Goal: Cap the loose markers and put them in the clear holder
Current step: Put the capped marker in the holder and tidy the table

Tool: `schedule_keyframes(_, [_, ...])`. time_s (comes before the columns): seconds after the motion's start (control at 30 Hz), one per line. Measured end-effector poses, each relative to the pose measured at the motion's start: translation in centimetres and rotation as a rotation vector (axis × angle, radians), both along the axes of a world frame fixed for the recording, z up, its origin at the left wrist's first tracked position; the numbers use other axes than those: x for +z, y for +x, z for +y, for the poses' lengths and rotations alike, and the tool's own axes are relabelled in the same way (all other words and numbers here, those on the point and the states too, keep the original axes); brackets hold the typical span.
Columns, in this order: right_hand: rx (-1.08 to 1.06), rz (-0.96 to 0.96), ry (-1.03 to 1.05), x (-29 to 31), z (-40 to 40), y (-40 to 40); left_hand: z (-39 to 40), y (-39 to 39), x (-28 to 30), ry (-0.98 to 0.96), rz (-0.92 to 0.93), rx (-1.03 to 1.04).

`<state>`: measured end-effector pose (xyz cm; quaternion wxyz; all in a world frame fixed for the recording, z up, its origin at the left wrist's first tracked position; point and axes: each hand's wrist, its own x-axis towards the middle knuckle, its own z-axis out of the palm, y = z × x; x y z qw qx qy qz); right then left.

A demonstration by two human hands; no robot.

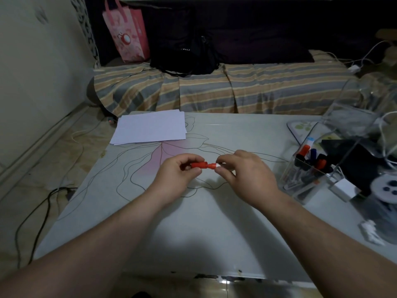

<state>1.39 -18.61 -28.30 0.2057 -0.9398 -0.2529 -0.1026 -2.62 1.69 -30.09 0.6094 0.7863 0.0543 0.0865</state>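
Above the middle of the table, my left hand (179,171) pinches a red cap (198,164). My right hand (245,171) grips a red marker (212,166), most of it hidden inside the fingers. Cap and marker are end to end and touching; I cannot tell whether the cap is pressed home. The clear holder (300,186) stands at the right of the table, holding several markers with red, blue and black caps (312,159).
A stack of white paper (150,127) lies at the table's far left. A white charger (343,188), black objects and a clear box (352,117) crowd the right edge. A striped sofa lies beyond; cables trail on the floor at left.
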Motion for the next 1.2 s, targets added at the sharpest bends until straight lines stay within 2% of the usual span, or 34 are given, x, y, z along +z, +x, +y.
schedule_keyframes(0.2, [0.029,-0.15,0.056,0.2,0.6,-0.1,-1.6,-0.6,1.4,0.394,-0.128,0.012])
schedule_keyframes(0.27, [0.024,-0.161,0.084,0.4,0.7,-0.1,-1.9,-0.5,1.9,0.469,-0.19,0.001])
schedule_keyframes(0.43, [-0.02,-0.097,0.221,1.4,0.9,0.0,-2.5,0.0,3.5,0.613,-0.283,0.03])
schedule_keyframes(0.53, [-0.051,0.041,0.312,2.0,0.7,0.0,-3.0,0.0,4.1,0.642,-0.296,0.024])
schedule_keyframes(0.67, [0.007,0.316,0.43,2.9,-1.0,0.1,-4.3,-0.6,4.7,0.562,-0.206,-0.023])
schedule_keyframes(0.77, [0.104,0.391,0.245,4.1,-2.6,-0.4,-5.8,-0.9,4.9,0.269,-0.13,-0.01])
schedule_keyframes(0.83, [0.153,0.436,0.163,4.7,-3.3,-1.3,-6.8,-0.8,4.7,0.161,-0.109,-0.033])
schedule_keyframes(0.97, [0.021,0.318,0.219,5.6,-6.1,-1.8,-8.7,-0.3,3.8,0.178,-0.102,-0.092])
schedule_keyframes(1.13, [-0.338,-0.029,0.587,8.7,-12.8,-0.8,-10.9,0.0,3.1,0.254,-0.08,-0.172])
schedule_keyframes(1.2, [-0.448,-0.149,0.645,9.0,-15.1,-0.2,-11.7,0.0,2.8,0.321,-0.091,-0.212])
